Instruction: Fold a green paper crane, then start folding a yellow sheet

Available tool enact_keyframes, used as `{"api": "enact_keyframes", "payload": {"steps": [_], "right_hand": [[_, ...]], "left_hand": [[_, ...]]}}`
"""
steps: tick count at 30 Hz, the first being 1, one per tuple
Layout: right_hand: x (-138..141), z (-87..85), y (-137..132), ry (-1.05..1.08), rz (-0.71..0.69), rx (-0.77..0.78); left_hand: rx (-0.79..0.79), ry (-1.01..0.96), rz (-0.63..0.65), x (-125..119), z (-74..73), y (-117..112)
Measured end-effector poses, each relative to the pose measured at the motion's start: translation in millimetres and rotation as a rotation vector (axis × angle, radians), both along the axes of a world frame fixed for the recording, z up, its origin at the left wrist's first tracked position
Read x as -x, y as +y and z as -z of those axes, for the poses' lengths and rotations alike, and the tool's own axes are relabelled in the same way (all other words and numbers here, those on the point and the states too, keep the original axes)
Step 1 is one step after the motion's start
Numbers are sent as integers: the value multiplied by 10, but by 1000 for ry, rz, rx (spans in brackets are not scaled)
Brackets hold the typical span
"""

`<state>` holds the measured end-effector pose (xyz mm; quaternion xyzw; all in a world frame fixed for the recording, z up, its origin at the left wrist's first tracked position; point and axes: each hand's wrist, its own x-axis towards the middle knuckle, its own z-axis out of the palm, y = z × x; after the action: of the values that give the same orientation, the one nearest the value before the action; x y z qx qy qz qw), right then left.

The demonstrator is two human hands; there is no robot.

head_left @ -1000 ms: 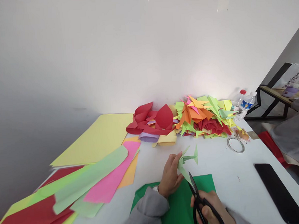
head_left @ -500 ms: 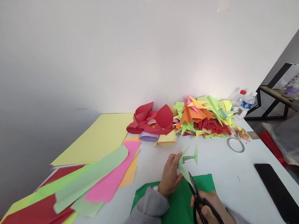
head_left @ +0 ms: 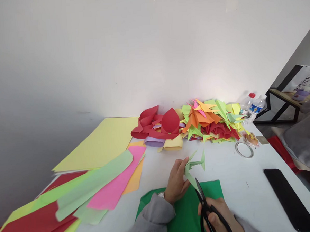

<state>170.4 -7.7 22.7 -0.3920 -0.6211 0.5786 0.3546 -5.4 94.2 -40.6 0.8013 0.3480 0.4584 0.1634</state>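
Pinched in my left hand (head_left: 177,180) is a pale green folded paper shape (head_left: 191,169), with thin pointed strips spreading up and to the right. My right hand (head_left: 222,216) grips black-handled scissors (head_left: 205,205), fingers through the loops. The scissor blades point up and stand slightly apart at the lower strip of the folded paper; whether they touch it is hard to tell. Beneath both hands lies a green paper sheet (head_left: 186,221) on the white table (head_left: 242,201).
Colored paper strips (head_left: 108,179) and a large yellow sheet (head_left: 101,143) cover the left. Rolled red paper (head_left: 171,123) and a pile of folded paper shapes (head_left: 202,118) lie along the wall. At right are a tape roll (head_left: 244,150), a black phone-like slab (head_left: 290,199) and bottles (head_left: 255,107).
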Motion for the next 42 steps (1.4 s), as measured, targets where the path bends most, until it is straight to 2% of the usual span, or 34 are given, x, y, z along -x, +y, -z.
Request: {"api": "enact_keyframes", "payload": {"steps": [6,17,26,42], "right_hand": [[-1,66,-17,24,16,11],[2,-51,-3,-6,3,25],[-7,4,14,20,15,51],[-6,-30,-6,13,9,29]], "left_hand": [[-12,-3,3,-4,4,6],[-48,-34,10,-13,-35,5],[-50,-33,6,-21,-51,6],[-42,-35,6,-12,-45,1]]}}
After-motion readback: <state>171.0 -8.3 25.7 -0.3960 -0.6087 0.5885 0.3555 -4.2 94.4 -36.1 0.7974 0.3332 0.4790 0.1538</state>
